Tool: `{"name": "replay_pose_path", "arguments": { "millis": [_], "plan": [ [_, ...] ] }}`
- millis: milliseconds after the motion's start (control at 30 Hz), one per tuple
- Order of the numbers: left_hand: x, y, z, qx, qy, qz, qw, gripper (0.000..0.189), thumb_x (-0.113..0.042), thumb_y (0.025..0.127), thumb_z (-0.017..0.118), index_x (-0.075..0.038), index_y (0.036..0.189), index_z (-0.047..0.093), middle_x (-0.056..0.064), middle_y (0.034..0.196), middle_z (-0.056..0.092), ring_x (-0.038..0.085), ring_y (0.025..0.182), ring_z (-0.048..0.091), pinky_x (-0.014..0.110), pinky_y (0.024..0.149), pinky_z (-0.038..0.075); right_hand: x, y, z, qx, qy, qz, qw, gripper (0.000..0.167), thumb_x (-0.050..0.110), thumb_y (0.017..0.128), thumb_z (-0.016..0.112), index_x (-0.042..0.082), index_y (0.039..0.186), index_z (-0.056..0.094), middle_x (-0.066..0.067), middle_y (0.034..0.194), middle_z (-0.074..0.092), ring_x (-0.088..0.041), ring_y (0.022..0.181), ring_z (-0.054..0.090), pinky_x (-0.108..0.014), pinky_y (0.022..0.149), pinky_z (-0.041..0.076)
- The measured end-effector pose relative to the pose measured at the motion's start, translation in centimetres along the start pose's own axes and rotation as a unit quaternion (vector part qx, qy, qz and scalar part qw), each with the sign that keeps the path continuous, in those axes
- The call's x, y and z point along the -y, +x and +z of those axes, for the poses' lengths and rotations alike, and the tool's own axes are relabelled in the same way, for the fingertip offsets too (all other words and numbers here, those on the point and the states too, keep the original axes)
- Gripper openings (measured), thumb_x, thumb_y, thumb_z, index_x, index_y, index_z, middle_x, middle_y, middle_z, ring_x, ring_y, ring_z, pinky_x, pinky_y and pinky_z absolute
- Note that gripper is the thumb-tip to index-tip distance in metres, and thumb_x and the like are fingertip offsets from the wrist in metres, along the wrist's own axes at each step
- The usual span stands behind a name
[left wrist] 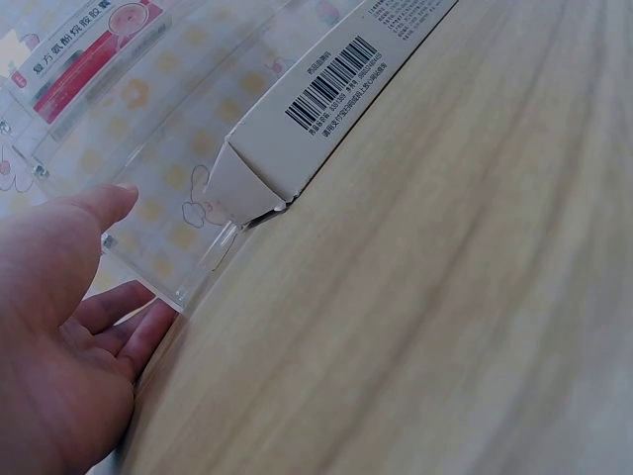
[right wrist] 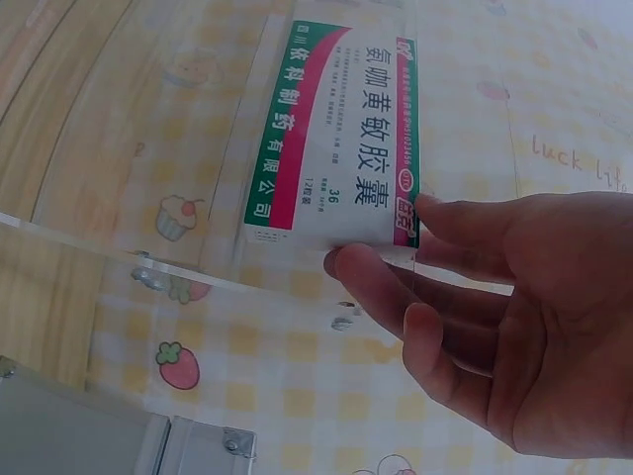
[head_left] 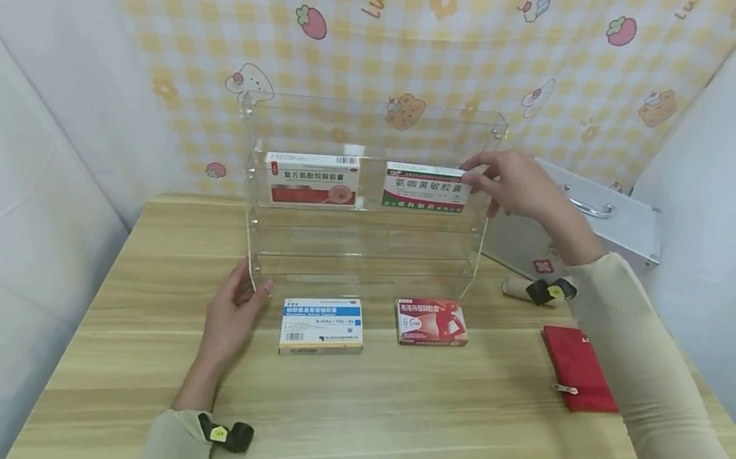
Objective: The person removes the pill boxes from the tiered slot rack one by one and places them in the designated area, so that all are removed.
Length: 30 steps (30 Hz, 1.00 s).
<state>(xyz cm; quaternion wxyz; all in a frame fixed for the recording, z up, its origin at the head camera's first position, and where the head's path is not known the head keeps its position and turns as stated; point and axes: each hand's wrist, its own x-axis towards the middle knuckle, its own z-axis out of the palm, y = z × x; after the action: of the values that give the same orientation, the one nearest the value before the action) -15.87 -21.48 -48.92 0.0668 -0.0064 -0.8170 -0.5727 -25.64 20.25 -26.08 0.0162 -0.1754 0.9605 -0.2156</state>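
Note:
A clear acrylic display rack [head_left: 364,250] with tiers stands on the table. My left hand [head_left: 233,315] grips the rack's left side panel near its base, thumb in front and fingers around behind. On an upper tier, a white medicine box with green and red bands [head_left: 425,188] leans upright. At that box's right end, my right hand [right wrist: 524,317] pinches the corner with its fingertips. To its left on the same tier sits a white and red medicine box [head_left: 314,180]. In front of the rack lie a blue and white medicine box [head_left: 321,325] and a red medicine box [head_left: 430,322].
A silver metal case [head_left: 599,225] with a handle stands behind my right forearm. Near the table's right edge lies a red zippered pouch [head_left: 573,365], partly covered by the right sleeve. A yellow checked curtain [head_left: 423,28] hangs just behind the rack.

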Motion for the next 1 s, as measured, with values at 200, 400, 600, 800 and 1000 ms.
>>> {"name": "replay_pose_path", "arguments": {
  "millis": [200, 400, 600, 800, 1000],
  "plan": [
    [0.00, 0.02, 0.05, -0.002, 0.004, 0.002, 1.0000, 0.068, -0.049, 0.095, 0.058, -0.026, 0.153, 0.032, 0.019, 0.144, 0.047, 0.034, 0.120, 0.054, 0.048, 0.098, 0.048, -0.34, 0.24, 0.00, -0.012, 0.006, -0.022, 0.9997, 0.028, 0.023, 0.100, 0.059, 0.008, 0.123, 0.064, -0.015, 0.094, 0.072, -0.021, 0.052, 0.064, -0.033, 0.046, 0.053],
    [0.02, 0.03, 0.03, -0.002, 0.006, 0.005, 1.0000, 0.067, -0.048, 0.096, 0.058, -0.027, 0.153, 0.031, 0.019, 0.144, 0.047, 0.034, 0.120, 0.054, 0.049, 0.099, 0.048, -0.30, 0.19, 0.04, -0.045, -0.020, -0.025, 0.9985, 0.029, 0.029, 0.101, 0.057, 0.012, 0.123, 0.065, -0.016, 0.099, 0.072, -0.018, 0.051, 0.064, -0.033, 0.050, 0.051],
    [0.07, 0.16, 0.02, 0.000, -0.002, 0.001, 1.0000, 0.067, -0.049, 0.095, 0.058, -0.028, 0.153, 0.032, 0.018, 0.145, 0.047, 0.033, 0.121, 0.053, 0.048, 0.099, 0.047, 0.01, 0.15, -0.30, -0.092, -0.040, -0.038, 0.9942, 0.031, 0.032, 0.102, 0.055, 0.012, 0.123, 0.066, -0.016, 0.103, 0.072, -0.016, 0.049, 0.063, -0.031, 0.046, 0.043],
    [0.01, 0.14, 0.03, -0.003, 0.006, 0.000, 1.0000, 0.067, -0.049, 0.096, 0.058, -0.027, 0.153, 0.031, 0.018, 0.145, 0.046, 0.033, 0.123, 0.052, 0.049, 0.100, 0.047, 0.28, 0.04, -0.58, -0.120, -0.046, -0.049, 0.9904, 0.032, 0.033, 0.102, 0.054, 0.014, 0.124, 0.066, -0.014, 0.103, 0.072, -0.015, 0.049, 0.063, -0.029, 0.036, 0.034],
    [-0.13, 0.04, 0.07, -0.003, 0.009, 0.000, 1.0000, 0.067, -0.049, 0.096, 0.058, -0.027, 0.154, 0.031, 0.018, 0.145, 0.047, 0.034, 0.122, 0.053, 0.049, 0.099, 0.047, 0.33, -0.23, -0.95, -0.136, -0.050, -0.048, 0.9883, 0.036, 0.037, 0.102, 0.052, 0.012, 0.125, 0.065, -0.013, 0.101, 0.073, -0.016, 0.050, 0.063, -0.030, 0.038, 0.037]
  ]
}}
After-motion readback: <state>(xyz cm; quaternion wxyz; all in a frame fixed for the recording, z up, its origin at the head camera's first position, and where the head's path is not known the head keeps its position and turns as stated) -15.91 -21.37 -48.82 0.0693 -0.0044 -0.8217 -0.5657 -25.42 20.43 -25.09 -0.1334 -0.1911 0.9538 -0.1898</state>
